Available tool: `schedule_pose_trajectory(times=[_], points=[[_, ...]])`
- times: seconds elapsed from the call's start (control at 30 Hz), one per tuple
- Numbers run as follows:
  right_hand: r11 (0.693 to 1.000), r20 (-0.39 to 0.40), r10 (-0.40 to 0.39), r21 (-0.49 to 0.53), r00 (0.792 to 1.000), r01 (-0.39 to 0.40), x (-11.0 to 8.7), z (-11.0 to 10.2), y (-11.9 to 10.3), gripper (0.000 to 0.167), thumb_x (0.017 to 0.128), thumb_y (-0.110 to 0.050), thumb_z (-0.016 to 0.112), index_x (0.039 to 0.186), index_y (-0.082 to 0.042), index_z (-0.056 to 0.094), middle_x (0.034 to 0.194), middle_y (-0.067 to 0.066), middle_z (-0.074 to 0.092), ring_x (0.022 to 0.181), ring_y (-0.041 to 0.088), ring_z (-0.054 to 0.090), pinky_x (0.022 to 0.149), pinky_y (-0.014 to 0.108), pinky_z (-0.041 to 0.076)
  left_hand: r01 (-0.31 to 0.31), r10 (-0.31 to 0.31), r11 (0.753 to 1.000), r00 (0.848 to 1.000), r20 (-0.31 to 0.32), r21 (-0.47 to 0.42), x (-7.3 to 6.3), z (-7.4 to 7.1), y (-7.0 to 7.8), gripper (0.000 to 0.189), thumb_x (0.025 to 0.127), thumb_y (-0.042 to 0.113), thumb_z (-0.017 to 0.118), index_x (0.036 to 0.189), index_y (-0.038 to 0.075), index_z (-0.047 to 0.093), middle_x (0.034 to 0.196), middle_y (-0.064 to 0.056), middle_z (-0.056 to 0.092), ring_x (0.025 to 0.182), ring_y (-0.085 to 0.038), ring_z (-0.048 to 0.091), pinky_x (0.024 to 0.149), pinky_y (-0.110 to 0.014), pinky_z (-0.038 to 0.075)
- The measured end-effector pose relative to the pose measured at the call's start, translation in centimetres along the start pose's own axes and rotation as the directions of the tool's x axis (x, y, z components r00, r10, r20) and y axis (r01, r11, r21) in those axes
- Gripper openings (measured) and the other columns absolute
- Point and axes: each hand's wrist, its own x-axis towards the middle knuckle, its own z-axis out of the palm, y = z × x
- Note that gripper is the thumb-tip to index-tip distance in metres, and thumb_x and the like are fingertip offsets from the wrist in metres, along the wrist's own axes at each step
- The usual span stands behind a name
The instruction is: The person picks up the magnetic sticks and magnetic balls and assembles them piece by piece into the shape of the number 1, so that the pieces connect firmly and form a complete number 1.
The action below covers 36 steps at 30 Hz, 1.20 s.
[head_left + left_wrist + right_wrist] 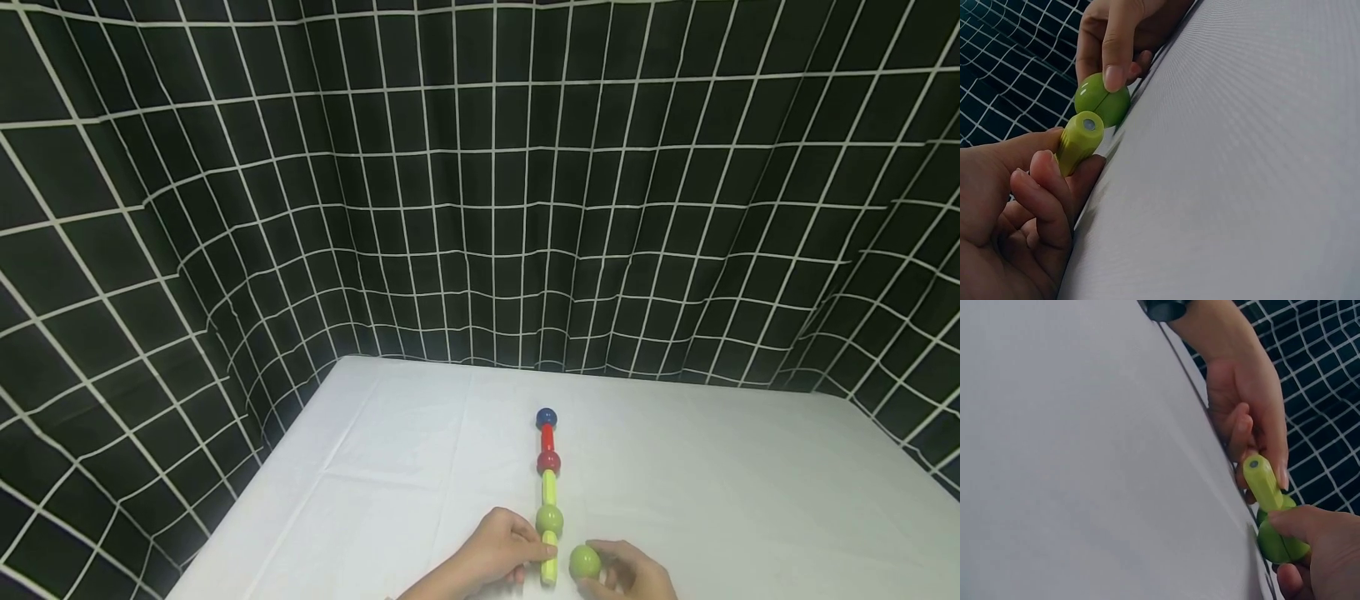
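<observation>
A chain of balls and rods lies on the white table in the head view. From the far end it runs blue ball (547, 418), red rod (547, 437), red ball (549, 462), yellow-green rod (549, 487), green ball (550, 521) and a near yellow-green rod (549, 571). My left hand (498, 546) pinches this near rod between thumb and fingers. Its free end shows a grey metal disc (1089, 124) in the left wrist view. My right hand (630, 571) holds a loose green ball (585, 562) just right of the rod, apart from it in the head view.
A white cloth covers the table (390, 442). Behind it and at both sides hangs a dark curtain (480, 183) with a white grid. At the top of the right wrist view, a dark round device (1167, 309) sits by the left wrist.
</observation>
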Motion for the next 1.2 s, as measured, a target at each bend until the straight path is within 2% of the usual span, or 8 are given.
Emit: schedule_pose_trajectory(times=[0.23,0.33,0.47,0.6,0.8,1.0,1.1,1.2], points=[[0.997,0.111,-0.042,0.065,0.993,0.035,0.5,0.6,1.4,0.070,0.070,-0.053,0.072,0.119,-0.007,0.056,0.093,0.005,0.058,0.085,0.019,0.057,0.062,0.037,0.052,0.012,-0.012,1.000,1.000,-0.008,0.001,0.0,0.1,0.0,0.024,0.075,0.034,0.074,0.068,0.011,0.068,0.046,0.007,0.050,0.036,-0.002,0.039,0.040,-0.014,0.033],[0.993,0.164,-0.093,0.091,0.982,0.078,0.4,0.6,1.7,0.069,0.071,-0.054,0.070,0.117,-0.005,0.056,0.095,0.005,0.058,0.084,0.016,0.058,0.061,0.035,0.052,0.005,-0.005,1.000,1.000,-0.004,-0.003,0.0,0.0,0.0,0.024,0.075,0.033,0.074,0.069,0.011,0.068,0.045,0.007,0.050,0.035,-0.002,0.039,0.039,-0.013,0.032],[0.980,0.244,-0.166,0.145,0.955,0.133,0.1,0.3,1.4,0.061,0.076,-0.046,0.068,0.116,-0.002,0.052,0.077,0.001,0.050,0.063,0.005,0.050,0.052,0.022,0.046,0.004,-0.004,1.000,1.000,-0.003,-0.010,0.1,0.1,-0.1,0.023,0.075,0.032,0.074,0.070,0.011,0.069,0.045,0.007,0.049,0.035,-0.001,0.038,0.038,-0.013,0.032],[0.968,0.277,-0.214,0.186,0.937,0.166,-0.2,0.0,0.9,0.052,0.081,-0.038,0.066,0.113,-0.001,0.051,0.070,-0.001,0.047,0.057,0.002,0.049,0.049,0.021,0.044,0.014,-0.014,1.000,1.000,-0.007,-0.006,0.2,0.1,-0.2,0.022,0.075,0.033,0.074,0.070,0.012,0.069,0.045,0.007,0.050,0.036,-0.002,0.038,0.038,-0.013,0.031],[0.938,0.335,-0.285,0.289,0.898,0.190,-0.3,0.1,0.8,0.044,0.088,-0.033,0.060,0.112,0.002,0.049,0.075,0.002,0.054,0.063,0.003,0.056,0.054,0.024,0.049,0.011,-0.011,1.000,1.000,-0.009,-0.015,0.3,0.1,-0.4,0.023,0.075,0.033,0.074,0.072,0.011,0.069,0.046,0.007,0.051,0.036,-0.002,0.039,0.038,-0.013,0.032],[0.909,0.395,-0.302,0.394,0.867,0.137,-0.4,0.4,0.6,0.046,0.087,-0.036,0.061,0.111,0.002,0.049,0.085,0.005,0.060,0.072,0.007,0.062,0.059,0.026,0.053,0.015,-0.015,0.999,1.000,-0.012,-0.032,0.2,0.1,-0.5,0.022,0.075,0.032,0.075,0.073,0.011,0.069,0.047,0.007,0.051,0.036,-0.003,0.039,0.038,-0.013,0.032],[0.873,0.411,-0.347,0.469,0.843,0.131,-0.8,0.6,0.1,0.044,0.089,-0.033,0.058,0.113,0.003,0.050,0.090,0.007,0.062,0.076,0.010,0.065,0.062,0.027,0.055,0.008,-0.009,0.999,1.000,-0.013,-0.034,0.2,0.2,-0.4,0.022,0.075,0.032,0.074,0.073,0.011,0.069,0.047,0.007,0.051,0.036,-0.003,0.039,0.038,-0.013,0.031],[0.840,0.393,-0.427,0.507,0.814,0.195,-1.3,0.5,-0.3,0.036,0.093,-0.023,0.054,0.116,0.004,0.049,0.099,0.006,0.063,0.084,0.007,0.065,0.066,0.026,0.055,0.005,-0.005,1.000,1.000,-0.014,-0.031,0.2,0.2,-0.4,0.022,0.075,0.033,0.074,0.072,0.012,0.069,0.047,0.007,0.051,0.036,-0.002,0.038,0.038,-0.013,0.031]])
